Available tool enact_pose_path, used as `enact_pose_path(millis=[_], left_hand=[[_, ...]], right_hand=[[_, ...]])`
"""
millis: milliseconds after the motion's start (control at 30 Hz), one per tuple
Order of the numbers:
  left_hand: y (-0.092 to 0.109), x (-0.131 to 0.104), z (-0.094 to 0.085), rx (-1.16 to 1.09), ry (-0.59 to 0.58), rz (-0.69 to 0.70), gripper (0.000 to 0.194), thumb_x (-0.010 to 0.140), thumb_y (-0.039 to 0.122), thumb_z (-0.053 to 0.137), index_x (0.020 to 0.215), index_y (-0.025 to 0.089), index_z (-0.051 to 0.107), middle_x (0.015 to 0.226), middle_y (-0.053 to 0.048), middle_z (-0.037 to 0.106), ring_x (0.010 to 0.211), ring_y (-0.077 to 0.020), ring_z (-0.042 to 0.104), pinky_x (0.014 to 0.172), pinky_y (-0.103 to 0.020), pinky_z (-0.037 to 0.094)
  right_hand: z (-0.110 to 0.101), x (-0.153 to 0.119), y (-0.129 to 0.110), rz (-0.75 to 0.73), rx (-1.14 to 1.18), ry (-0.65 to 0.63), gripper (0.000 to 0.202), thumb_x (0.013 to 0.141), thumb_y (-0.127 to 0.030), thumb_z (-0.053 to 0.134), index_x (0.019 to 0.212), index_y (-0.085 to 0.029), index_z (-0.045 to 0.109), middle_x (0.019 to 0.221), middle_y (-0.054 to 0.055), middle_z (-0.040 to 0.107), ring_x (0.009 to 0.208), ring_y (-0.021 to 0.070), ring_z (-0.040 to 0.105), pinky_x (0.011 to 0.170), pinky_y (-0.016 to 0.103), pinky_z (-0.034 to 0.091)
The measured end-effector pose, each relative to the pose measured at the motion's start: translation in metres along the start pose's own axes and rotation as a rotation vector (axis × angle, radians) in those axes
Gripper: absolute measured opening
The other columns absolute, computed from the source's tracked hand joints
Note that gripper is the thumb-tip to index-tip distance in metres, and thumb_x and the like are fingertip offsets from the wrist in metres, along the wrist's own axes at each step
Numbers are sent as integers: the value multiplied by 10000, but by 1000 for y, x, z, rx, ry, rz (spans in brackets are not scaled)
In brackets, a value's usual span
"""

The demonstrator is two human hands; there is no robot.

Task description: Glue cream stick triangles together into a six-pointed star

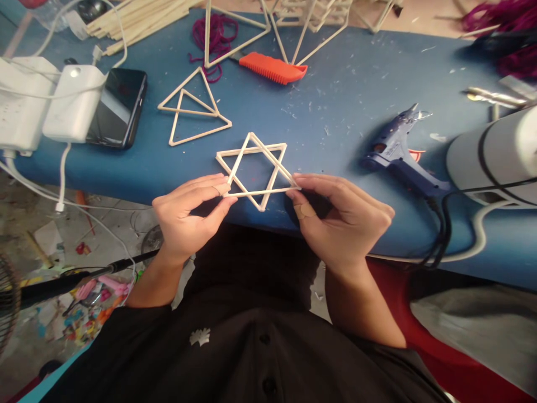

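Note:
Two wooden stick triangles lie crossed as a six-pointed star (257, 191) at the table's near edge. My left hand (191, 210) pinches the lower left corner of the upper triangle between thumb and fingers. At the lower right corner, my right hand (342, 215) grips the same triangle with its thumb and forefinger. The star's other triangle points toward my body. Farther back on the left, two more stick triangles (194, 109) lie overlapping. A blue glue gun (403, 148) rests on its side to the right of my right hand.
An orange-handled cutter (272, 68) lies behind the star, near purple yarn (215, 36) and larger stick frames (239, 47). A phone (119, 106) and a white charger (73, 103) with cables sit at left. Wooden sticks (138, 22) are piled behind them. A white cylinder (495, 151) stands at right.

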State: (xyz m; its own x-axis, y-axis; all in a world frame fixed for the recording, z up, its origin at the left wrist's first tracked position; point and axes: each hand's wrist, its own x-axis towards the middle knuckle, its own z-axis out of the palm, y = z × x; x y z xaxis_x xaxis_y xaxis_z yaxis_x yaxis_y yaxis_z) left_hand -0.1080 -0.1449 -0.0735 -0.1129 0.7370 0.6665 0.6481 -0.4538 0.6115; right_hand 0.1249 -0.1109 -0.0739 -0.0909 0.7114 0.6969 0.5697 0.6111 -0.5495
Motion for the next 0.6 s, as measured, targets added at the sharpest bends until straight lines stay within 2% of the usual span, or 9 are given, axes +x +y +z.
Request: enact_pose_path(millis=[267,600], left_hand=[[-1,1,-1,29,-25,62,246,807,78,909,959,256,836,975,13,873,952,-240,863,916,-376,727],[-1,1,-2,82,-43,70,176,852,139,882,956,271,832,977,16,872,945,-249,864,904,-397,736]], right_hand=[[1,-1,2,-15,-23,0,187,889,-162,817,1041,-270,816,990,17,850,870,211,827,811,339,700],[0,-1,1,-14,-57,-21,158,900,-181,802,1028,-273,810,990,17,851,883,218,832,827,354,710]])
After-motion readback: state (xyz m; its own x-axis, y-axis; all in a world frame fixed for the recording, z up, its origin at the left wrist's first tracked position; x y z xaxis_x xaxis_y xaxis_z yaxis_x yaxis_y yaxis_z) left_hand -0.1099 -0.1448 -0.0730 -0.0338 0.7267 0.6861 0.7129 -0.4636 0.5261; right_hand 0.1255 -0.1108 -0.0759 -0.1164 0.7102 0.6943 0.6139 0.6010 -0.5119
